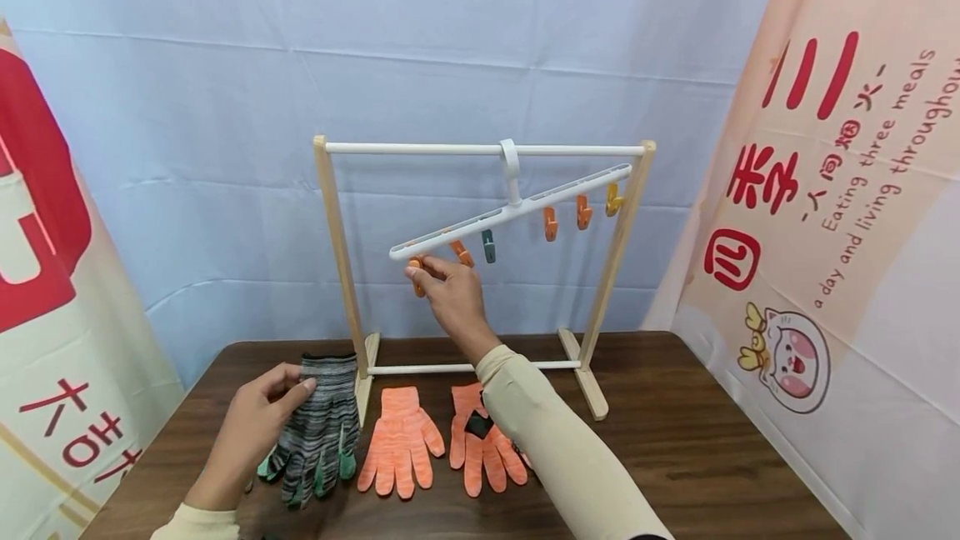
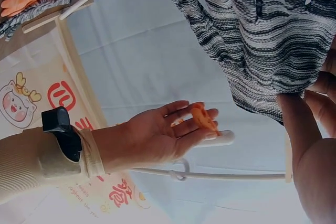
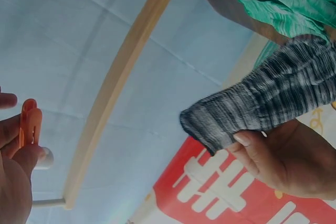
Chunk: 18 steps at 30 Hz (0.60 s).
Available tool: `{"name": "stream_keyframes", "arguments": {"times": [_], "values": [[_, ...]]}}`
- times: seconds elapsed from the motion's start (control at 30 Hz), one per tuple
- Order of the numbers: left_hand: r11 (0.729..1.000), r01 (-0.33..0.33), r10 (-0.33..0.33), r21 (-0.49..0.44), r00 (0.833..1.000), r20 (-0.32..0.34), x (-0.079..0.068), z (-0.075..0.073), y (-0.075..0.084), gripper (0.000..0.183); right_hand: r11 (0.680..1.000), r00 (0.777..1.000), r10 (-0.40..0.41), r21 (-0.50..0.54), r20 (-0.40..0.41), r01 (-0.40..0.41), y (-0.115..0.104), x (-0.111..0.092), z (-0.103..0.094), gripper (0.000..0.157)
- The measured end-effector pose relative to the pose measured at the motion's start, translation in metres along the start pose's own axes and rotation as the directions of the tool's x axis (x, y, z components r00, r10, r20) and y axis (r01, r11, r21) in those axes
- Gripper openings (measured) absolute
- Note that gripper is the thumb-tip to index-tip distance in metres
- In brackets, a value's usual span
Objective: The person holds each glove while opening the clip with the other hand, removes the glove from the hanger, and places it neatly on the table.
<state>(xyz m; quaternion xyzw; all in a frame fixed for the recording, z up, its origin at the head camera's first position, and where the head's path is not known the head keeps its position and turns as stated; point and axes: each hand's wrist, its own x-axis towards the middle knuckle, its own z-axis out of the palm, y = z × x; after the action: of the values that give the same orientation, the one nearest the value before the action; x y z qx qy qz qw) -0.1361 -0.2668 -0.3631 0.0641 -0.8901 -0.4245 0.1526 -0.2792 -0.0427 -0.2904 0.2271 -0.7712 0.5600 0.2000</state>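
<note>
My left hand [image 1: 258,411] pinches the cuff of a black-and-grey striped knit glove [image 1: 327,407], whose green-tipped fingers hang down toward the table. In the left wrist view the thumb presses on the glove's [image 2: 262,51] cuff edge. Up at the low left end of a white hanger [image 1: 480,223], my right hand [image 1: 453,294] pinches an orange clothespin [image 1: 417,277]. The same clothespin [image 3: 31,124] shows between thumb and fingers in the right wrist view. The hanger hangs tilted, its right end higher. Beside the right hand, another orange clothespin [image 1: 461,253] hangs on it.
A wooden rack with a white top bar [image 1: 412,149] carries the hanger. Farther right on it hang a green clothespin [image 1: 489,246], two orange ones and a yellow one [image 1: 613,200]. Two orange gloves [image 1: 401,440] lie on the dark wooden table [image 1: 675,440], one partly behind the right sleeve.
</note>
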Motion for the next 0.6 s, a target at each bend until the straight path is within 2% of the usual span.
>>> {"name": "stream_keyframes", "arguments": {"times": [0.13,0.37,0.43,0.6], "values": [[0.999,0.025,-0.026,0.019,1.000,0.004,-0.006,-0.007,-0.010,0.046,1.000,1.000,0.009,0.002,0.005,-0.009,0.000,-0.001,0.001,0.035],[0.995,0.097,-0.098,0.010,0.994,0.056,-0.015,-0.016,-0.021,0.047,1.000,1.000,0.008,-0.005,-0.004,-0.008,0.001,-0.001,0.000,0.036],[0.994,0.109,-0.109,0.017,0.992,0.065,-0.018,-0.019,-0.024,0.052,1.000,1.000,0.006,-0.012,-0.005,-0.006,0.002,-0.001,0.000,0.036],[0.985,0.173,-0.173,0.010,0.980,0.096,-0.025,-0.027,-0.031,0.059,1.000,1.000,-0.003,-0.028,-0.003,0.003,0.004,-0.001,-0.001,0.036]]}}
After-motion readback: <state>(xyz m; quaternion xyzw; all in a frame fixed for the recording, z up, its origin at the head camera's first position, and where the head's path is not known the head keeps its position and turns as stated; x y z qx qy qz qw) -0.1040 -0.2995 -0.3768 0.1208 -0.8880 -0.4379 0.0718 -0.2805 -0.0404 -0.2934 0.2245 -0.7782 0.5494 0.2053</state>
